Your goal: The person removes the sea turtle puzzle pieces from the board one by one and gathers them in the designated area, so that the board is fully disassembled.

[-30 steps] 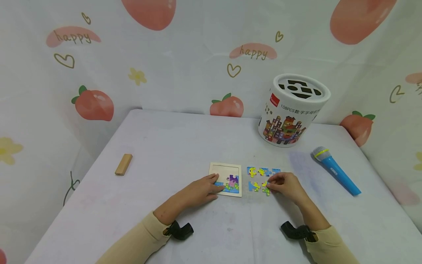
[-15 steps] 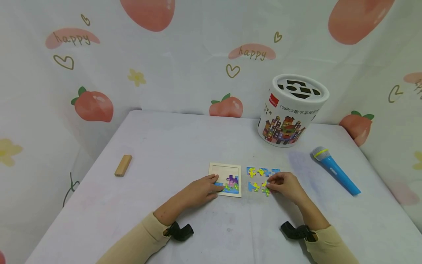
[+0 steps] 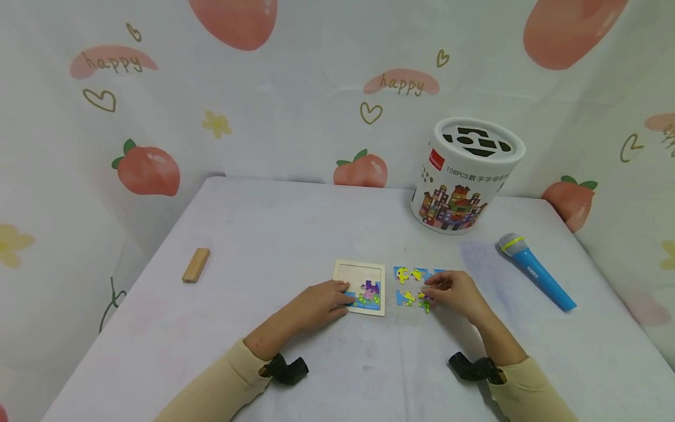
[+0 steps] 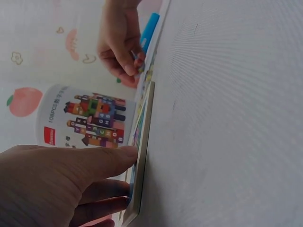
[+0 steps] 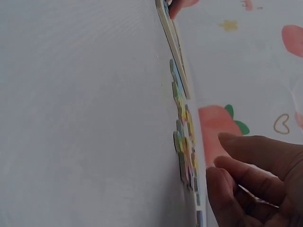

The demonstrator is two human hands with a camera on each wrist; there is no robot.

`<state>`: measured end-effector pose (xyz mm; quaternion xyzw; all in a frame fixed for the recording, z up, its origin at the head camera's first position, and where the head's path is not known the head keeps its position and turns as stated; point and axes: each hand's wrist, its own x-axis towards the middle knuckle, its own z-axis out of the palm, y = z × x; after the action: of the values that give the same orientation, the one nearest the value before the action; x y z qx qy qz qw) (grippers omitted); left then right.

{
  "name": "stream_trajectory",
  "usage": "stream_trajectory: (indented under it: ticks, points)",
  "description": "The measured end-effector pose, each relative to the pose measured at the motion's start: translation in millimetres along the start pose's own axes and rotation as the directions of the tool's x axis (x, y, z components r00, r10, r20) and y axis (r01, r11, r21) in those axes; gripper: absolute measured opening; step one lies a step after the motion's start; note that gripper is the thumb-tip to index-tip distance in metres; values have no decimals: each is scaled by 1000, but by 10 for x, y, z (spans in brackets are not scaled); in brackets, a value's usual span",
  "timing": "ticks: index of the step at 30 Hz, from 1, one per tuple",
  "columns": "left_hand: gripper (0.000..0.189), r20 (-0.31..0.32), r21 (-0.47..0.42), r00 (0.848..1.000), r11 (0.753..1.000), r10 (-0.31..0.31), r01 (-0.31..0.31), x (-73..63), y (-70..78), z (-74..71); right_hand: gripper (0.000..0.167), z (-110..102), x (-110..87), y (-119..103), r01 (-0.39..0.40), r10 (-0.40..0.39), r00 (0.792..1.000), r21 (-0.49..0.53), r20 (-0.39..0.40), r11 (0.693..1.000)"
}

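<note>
"What's hard to make out around the hands?"

"The left hand (image 3: 319, 306) covers one side of the square, pale wooden puzzle tray (image 3: 360, 273), hiding whatever lies beneath its fingers. The right hand (image 3: 456, 291) partly blocks the flat, multicoloured loose puzzle pieces (image 3: 418, 274), so I can't count them."

"How are the hands set?"

"The left one's fingers are relaxed, resting on the tray. The right one's are bent, its fingertips narrowly spaced. A sliver of colour shows deep among them in the right wrist view, but I can't tell whether it's holding a piece."

"And where is the puzzle?"

"The tray sits under the left hand's fingertips and reaches out to their right, with a joined purple, green and blue section (image 3: 371, 289) inside. The loose pieces lie on the white counter (image 3: 295, 234), around and to the left of the right hand's fingertips."

"Anything farther off?"

"A blue plastic microphone with a grey head (image 3: 538, 271), right of the right hand; in the left wrist view that hand hides much of it."
</note>
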<state>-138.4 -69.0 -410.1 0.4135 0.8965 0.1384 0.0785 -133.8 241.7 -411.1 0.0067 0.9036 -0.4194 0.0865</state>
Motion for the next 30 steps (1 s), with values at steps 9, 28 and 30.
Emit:
stream_trajectory:
  ticks: [9, 28, 30]
  points:
    - [31, -3, 9, 1000, 1000, 10, -10, 25, 40, 23, 28, 57, 56, -111, 38, -38, 998, 2, 54, 999]
    - [33, 47, 93, 999, 996, 1, -5, 139, 135, 13, 27, 260, 275, -418, 209, -209, 961, 17, 180, 978]
    - [33, 55, 98, 998, 995, -2, -4, 151, 142, 23, 25, 290, 295, -434, 222, -221, 956, 15, 192, 975]
